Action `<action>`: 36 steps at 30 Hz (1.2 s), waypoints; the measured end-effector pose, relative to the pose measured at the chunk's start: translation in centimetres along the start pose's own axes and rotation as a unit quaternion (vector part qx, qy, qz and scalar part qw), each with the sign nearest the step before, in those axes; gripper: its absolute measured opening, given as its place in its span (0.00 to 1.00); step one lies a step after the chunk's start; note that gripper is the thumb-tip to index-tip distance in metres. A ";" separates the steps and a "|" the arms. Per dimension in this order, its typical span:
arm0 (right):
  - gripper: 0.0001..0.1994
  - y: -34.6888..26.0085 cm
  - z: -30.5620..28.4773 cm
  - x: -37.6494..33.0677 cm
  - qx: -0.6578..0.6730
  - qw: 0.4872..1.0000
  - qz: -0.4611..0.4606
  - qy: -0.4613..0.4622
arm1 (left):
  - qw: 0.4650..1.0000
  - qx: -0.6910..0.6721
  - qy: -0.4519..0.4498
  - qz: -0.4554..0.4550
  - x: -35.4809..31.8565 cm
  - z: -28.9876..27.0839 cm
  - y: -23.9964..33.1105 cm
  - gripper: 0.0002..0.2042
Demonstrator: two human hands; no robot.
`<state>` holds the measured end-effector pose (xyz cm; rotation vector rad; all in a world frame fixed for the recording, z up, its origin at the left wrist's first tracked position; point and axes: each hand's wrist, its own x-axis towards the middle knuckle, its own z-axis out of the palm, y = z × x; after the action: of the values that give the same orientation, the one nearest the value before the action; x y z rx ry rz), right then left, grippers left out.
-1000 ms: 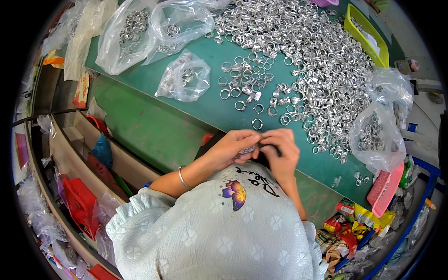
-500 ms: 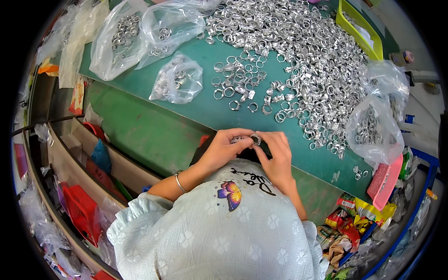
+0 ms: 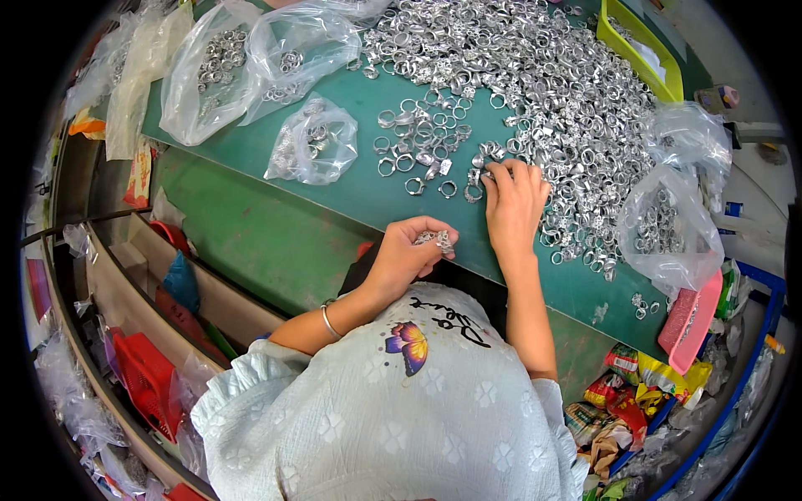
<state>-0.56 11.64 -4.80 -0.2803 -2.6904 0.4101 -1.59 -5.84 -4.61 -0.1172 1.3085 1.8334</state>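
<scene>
The left grip (image 3: 399, 255) is clamped on a bunch of silver-coloured rings (image 3: 438, 241), held between thumb and curled fingers just off the near edge of the table (image 3: 368, 188), in front of the person's torso. A plain bangle (image 3: 329, 321) encircles the left wrist. The right grip (image 3: 515, 209) is extended over the table, palm down, with its fingertips at the near-left margin of the main ring pile (image 3: 585, 134). Whether these fingertips are clamped on a ring cannot be determined; the hand covers the contact area.

Left of the right fingertips, a smaller group of rings (image 3: 424, 138) lies spread on the green surface, separate from the main pile. The main pile extends from the right hand to the far side of the table. Farther left, a small clear plastic bag (image 3: 340, 160) containing rings rests near the table edge. Beyond it stand two larger clear bags, also containing rings: a left one (image 3: 185, 108) and a right one (image 3: 330, 57).

A yellow-green plastic tray (image 3: 672, 88) is positioned at the far right of the pile. Nearer the person, a clear bag of rings (image 3: 696, 255) lies against the right margin of the pile, adjacent to a pink basket (image 3: 708, 305) at the table edge. A few loose rings (image 3: 642, 307) lie left of this basket. To the person's left, beside the green floor (image 3: 251, 217), a compartmented shelf unit holds a red plastic basket (image 3: 144, 376).
</scene>
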 end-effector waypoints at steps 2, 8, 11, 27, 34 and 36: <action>0.07 0.4 0.2 0.2 0.040 0.999 0.008 0.004 | 1.000 -0.008 0.017 -0.002 0.1 -0.1 0.1 0.11; 0.07 -0.9 -2.0 -3.0 0.604 0.744 0.279 -0.056 | 0.999 -0.030 0.012 0.029 -0.2 0.1 0.9 0.10; 0.08 -1.7 -2.6 -4.3 0.733 0.588 0.325 -0.106 | 0.999 -0.006 0.002 0.051 -0.4 0.3 1.3 0.09; 0.15 -3.1 -4.0 -5.4 0.728 0.605 0.298 -0.128 | 0.998 0.036 -0.019 0.043 -1.4 1.0 2.2 0.11; 0.13 -2.2 -2.3 -5.7 0.559 0.791 0.236 -0.074 | 0.997 0.053 -0.004 0.061 -1.4 1.1 2.3 0.08; 0.13 -0.8 -1.4 -5.3 0.291 0.950 0.101 -0.048 | 0.994 0.088 0.013 0.057 -1.0 0.8 2.0 0.07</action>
<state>4.70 9.85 -5.18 -0.3619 -2.4925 1.2721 -2.02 -5.93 -2.24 0.0282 1.5166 1.8052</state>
